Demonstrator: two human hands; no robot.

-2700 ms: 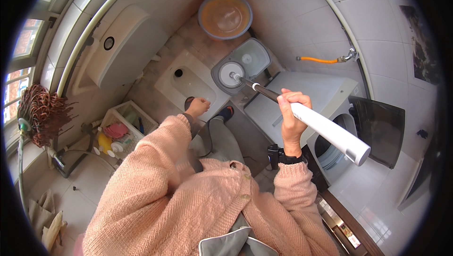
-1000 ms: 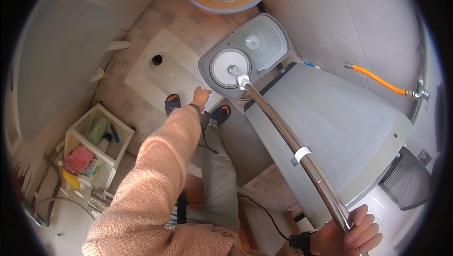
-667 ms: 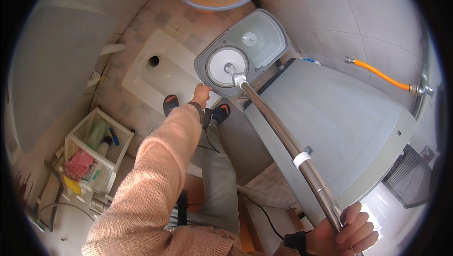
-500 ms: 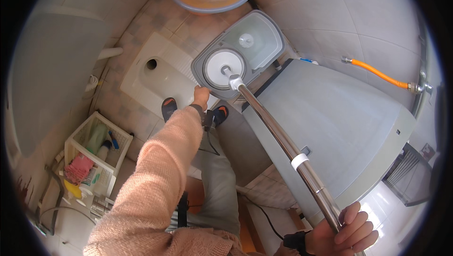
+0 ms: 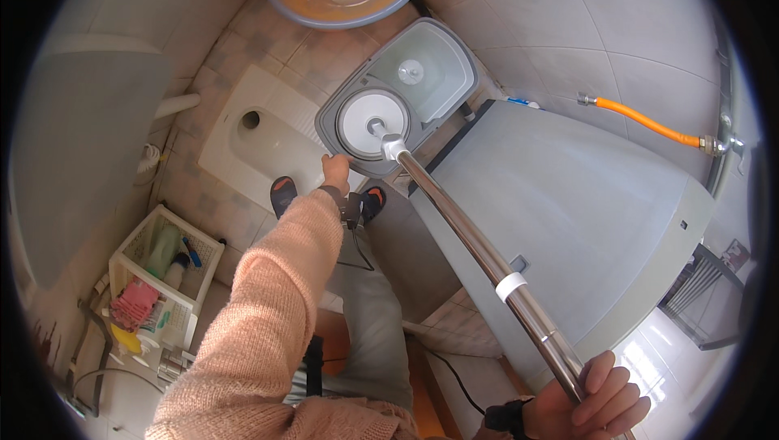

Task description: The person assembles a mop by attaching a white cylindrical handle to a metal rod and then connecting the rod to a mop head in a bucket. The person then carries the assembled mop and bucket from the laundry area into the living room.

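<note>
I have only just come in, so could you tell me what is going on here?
A person in a pink knitted sleeve stands in a tiled bathroom. The right hand grips the shiny metal mop handle, whose round white mop head sits in the grey plastic spin bucket. The left hand reaches to the bucket's near rim, beside the white floor-level toilet pan.

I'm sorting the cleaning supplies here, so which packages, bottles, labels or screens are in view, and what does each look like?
Green bottle: upright in the white basket at lower left, rounded.
Pale bottle with a dark cap: beside the green one, same basket.
Pink ridged item: lower part of the basket; kind unclear.
White band: wrapped round the metal mop handle, held in the right hand.
Screens: none.
</note>
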